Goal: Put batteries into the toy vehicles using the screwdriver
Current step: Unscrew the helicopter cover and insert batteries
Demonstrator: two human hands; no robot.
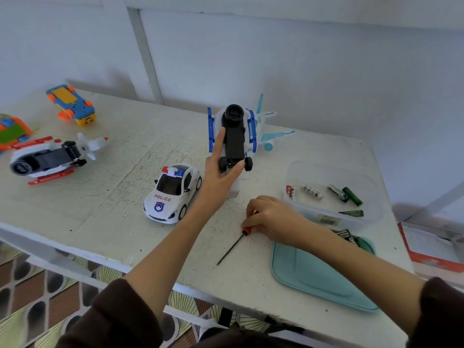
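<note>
My left hand [219,169] grips a white and blue toy airplane [247,130], tipped so its black underside faces me, index finger straight along its left side and thumb by the rear wheels. My right hand [272,221] curls round the orange handle of the screwdriver [234,243], whose dark shaft lies on the table pointing toward the front edge. Several batteries [337,193] lie in a clear plastic box [293,169] at the right. A white police car [173,193] stands upright left of my left arm.
A white and red toy helicopter [50,158] lies on its side at the left. An orange and blue toy car [71,104] lies upside down at the back left, another colourful toy [12,130] at the left edge. A teal lid [313,275] and a battery pack [345,234] sit front right.
</note>
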